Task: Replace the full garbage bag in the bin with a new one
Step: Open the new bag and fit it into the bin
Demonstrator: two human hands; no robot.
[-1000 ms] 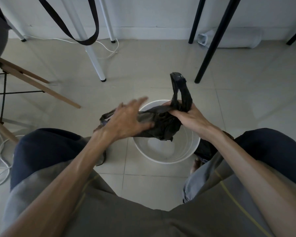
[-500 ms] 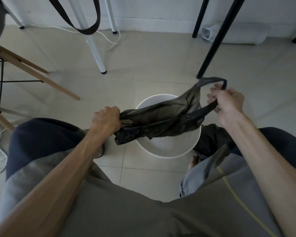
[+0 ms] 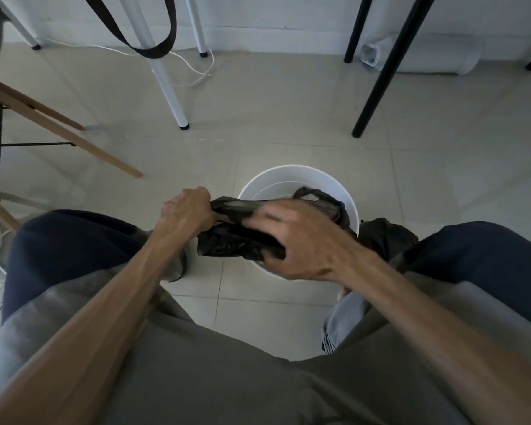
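Garbage bag [image 3: 233,240], thin crinkled black plastic, bunched above round white bin [image 3: 301,179] on tiled floor [image 3: 258,102]. Left hand [image 3: 186,208] fisted tight on one end; right hand [image 3: 298,237], blurred, clutching the other.

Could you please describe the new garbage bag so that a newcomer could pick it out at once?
Find the white bin on the tiled floor. Just above its rim, the left hand and right hand hold a crumpled black bag. Unlike the dark bundle right of the bin, it is in hand.
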